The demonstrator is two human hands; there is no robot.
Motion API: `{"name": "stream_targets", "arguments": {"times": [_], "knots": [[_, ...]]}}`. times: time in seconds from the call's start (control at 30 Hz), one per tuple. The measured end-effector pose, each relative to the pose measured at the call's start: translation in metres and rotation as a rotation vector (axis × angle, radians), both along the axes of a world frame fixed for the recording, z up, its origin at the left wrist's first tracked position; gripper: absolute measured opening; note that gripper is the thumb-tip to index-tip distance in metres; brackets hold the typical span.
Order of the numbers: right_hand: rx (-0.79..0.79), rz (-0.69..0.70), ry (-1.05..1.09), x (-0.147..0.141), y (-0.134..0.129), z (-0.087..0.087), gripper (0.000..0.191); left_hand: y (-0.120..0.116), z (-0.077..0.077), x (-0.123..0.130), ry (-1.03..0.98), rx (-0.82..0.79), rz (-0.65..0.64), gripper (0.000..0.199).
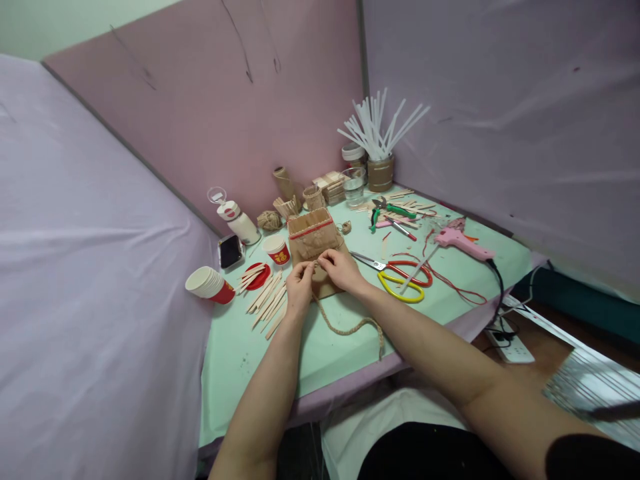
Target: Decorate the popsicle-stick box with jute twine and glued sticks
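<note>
On a pale green tabletop (250, 387), a stack of red-and-white paper cups (210, 285) lies tipped at the far left. Just behind it are a black-screened device (231, 252) and a white bottle (245, 227). Next come wooden craft sticks (270, 300), some resting on a red lid (260, 276), then a ball of twine (269, 221) and a single upright paper cup (276, 250). At the centre, a person's left hand (299, 283) and right hand (340, 268) almost meet in front of an open-topped brown box (313, 240) edged in red. The fingertips of each hand are drawn close together; I cannot tell what, if anything, they are clamped on. A braided cord (347, 331) curves from below the hands toward the table's front edge. To the right lie scissors (405, 280) with red and yellow handles and green-handled pliers (390, 211), with a brown pot (381, 175) of white rods (373, 127) behind. Farthest right on the table rests a pink glue gun (463, 244).
</note>
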State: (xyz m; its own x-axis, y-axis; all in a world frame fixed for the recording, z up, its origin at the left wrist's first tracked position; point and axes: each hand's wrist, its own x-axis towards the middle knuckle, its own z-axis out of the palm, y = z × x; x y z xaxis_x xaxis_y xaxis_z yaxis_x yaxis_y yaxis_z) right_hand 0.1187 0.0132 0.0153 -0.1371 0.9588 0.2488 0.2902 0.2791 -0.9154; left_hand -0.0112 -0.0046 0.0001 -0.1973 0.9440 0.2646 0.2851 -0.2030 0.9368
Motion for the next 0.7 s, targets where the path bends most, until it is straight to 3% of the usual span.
{"name": "stream_targets", "arguments": {"times": [0.2,0.33,0.7], "knots": [[0.042,-0.014,0.065,-0.001,0.002,-0.002,0.011,0.003,-0.005,-0.001,-0.069,-0.031,0.035,0.024],[0.171,0.02,0.028,0.0,0.0,-0.004,0.008,0.005,-0.006,-0.002,-0.088,-0.032,0.078,0.024],[0.356,0.069,-0.113,0.003,0.005,-0.011,0.009,-0.003,0.008,0.001,0.065,0.038,0.06,0.016]]}}
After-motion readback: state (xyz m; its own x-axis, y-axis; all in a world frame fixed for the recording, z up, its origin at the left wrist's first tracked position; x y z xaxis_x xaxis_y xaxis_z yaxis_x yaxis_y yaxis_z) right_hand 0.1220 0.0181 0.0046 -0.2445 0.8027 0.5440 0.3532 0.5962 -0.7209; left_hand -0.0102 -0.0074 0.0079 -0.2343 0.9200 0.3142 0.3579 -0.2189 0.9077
